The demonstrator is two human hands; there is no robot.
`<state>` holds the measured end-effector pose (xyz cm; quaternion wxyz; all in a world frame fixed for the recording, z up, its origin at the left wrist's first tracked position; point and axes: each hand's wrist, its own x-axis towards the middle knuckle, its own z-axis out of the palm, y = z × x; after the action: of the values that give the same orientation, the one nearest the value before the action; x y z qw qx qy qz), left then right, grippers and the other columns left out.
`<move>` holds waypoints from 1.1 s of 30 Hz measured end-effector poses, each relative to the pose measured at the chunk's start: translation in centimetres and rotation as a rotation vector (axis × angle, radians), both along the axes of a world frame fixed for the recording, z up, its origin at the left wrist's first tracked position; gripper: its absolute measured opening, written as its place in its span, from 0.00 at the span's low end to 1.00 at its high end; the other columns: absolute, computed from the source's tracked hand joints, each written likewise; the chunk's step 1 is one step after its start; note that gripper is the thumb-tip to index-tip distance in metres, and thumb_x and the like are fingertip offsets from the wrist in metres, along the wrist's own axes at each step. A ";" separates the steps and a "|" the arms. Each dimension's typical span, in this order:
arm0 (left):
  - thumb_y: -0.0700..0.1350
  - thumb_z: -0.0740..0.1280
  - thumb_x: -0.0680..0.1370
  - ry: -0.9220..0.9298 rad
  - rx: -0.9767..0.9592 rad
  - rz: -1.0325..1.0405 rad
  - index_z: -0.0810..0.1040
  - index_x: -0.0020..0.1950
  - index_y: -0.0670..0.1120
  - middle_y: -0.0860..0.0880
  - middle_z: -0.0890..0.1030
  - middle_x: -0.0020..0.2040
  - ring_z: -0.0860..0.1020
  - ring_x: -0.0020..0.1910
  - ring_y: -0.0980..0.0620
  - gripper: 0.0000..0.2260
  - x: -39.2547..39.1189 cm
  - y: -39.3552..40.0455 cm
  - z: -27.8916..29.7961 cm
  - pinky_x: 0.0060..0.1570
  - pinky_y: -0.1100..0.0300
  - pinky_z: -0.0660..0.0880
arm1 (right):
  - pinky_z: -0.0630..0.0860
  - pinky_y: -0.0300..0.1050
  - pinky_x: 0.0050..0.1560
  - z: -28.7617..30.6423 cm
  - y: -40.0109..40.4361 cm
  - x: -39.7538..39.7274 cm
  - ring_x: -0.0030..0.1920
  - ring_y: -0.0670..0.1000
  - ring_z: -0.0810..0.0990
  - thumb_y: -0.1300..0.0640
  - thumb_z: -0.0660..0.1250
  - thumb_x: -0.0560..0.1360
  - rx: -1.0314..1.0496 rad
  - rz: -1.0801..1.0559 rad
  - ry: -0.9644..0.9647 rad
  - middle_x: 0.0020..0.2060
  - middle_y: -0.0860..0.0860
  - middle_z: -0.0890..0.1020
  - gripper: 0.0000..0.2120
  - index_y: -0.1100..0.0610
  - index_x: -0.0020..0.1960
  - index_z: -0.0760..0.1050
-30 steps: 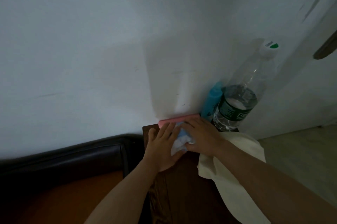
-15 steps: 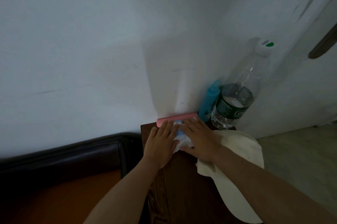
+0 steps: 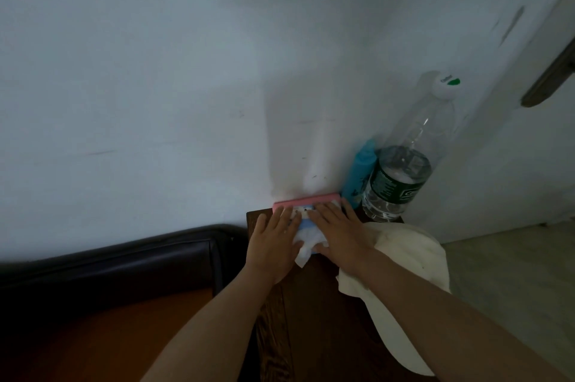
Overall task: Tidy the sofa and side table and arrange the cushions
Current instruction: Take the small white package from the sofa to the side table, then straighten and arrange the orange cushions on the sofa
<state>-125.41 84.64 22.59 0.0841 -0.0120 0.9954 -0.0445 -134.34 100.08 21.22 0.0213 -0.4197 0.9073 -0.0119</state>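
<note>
Both hands lie flat on a pink-edged tissue pack [image 3: 306,210] at the back of the dark wooden side table [image 3: 311,304]. The left hand [image 3: 273,244] presses its left part and the right hand [image 3: 337,233] its right part; each grip is wide, fingers straight and spread, curled round nothing. A white tissue [image 3: 306,243] sticks out of the pack between the two hands, toward the front of the table.

The pack's far edge touches the pale wall [image 3: 155,70] behind the table. Just right of the pack, at the table's back corner, a blue tube [image 3: 361,170] stands against the wall, and a clear water bottle [image 3: 404,176] with a dark green label and a white cap stands touching it, part full. A cream cloth [image 3: 401,282] drapes over the table's right edge, under the right forearm.

Left of the table sits the sofa [image 3: 109,304], its dark arm against the table's side, its seat orange-brown. Right of the table is light flooring [image 3: 513,288], with a dark handle [image 3: 550,79] high up.
</note>
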 end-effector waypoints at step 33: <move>0.62 0.47 0.82 0.172 -0.003 0.107 0.44 0.79 0.52 0.50 0.46 0.79 0.45 0.78 0.49 0.29 26.1 -4.7 13.1 0.74 0.48 0.43 | 0.48 0.53 0.75 15.2 -2.5 23.7 0.77 0.53 0.54 0.41 0.62 0.77 -0.060 0.149 0.031 0.77 0.51 0.56 0.33 0.51 0.77 0.55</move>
<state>-99.29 79.97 35.72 0.0008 -0.0692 0.9968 -0.0402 -110.67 97.56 36.47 -0.0048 -0.4866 0.8730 -0.0311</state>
